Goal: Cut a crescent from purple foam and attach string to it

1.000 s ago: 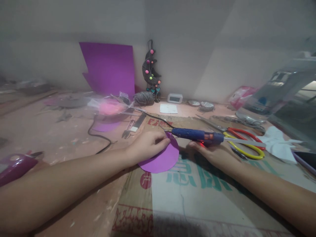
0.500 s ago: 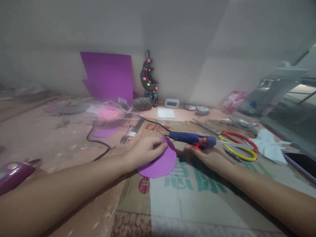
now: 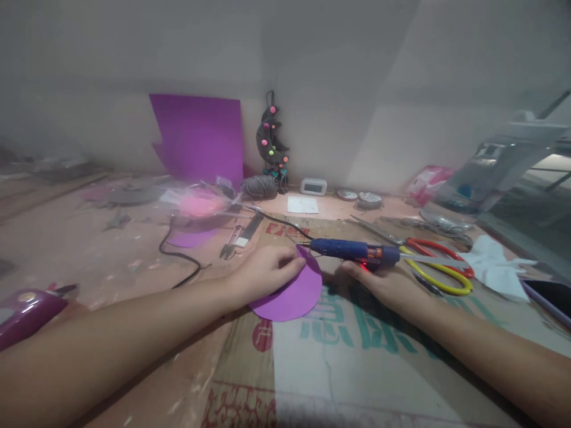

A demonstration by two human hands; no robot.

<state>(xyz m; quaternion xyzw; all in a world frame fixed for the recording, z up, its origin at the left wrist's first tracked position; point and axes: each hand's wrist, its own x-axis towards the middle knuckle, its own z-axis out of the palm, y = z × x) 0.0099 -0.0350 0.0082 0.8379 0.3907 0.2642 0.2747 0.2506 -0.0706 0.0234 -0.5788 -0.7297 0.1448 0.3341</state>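
Note:
My left hand (image 3: 267, 270) is closed on a purple round cutout (image 3: 294, 294), thumb laid across its upper part. The cutout lies on flattened cardboard, and my fingers cover its left side. My right hand (image 3: 390, 285) grips a blue glue gun (image 3: 343, 248) that points left. The gun's metal tip is at the top edge of the cutout, close to my left fingertips; I cannot tell whether it touches. A clear glue stick (image 3: 428, 258) sticks out of the gun's back, and a red light glows near its trigger.
Red-and-yellow-handled scissors (image 3: 439, 273) lie right of the gun. Beyond are a box cutter (image 3: 236, 238), grey yarn (image 3: 259, 187), a small digital clock (image 3: 313, 186) and a hanging moon ornament (image 3: 270, 139). A purple sheet (image 3: 200, 139) leans on the wall. A black cord (image 3: 182, 255) crosses the left side.
The whole view has shifted slightly, so things appear a little farther right. Both hands keep nearly the same places on the cutout and the glue gun.

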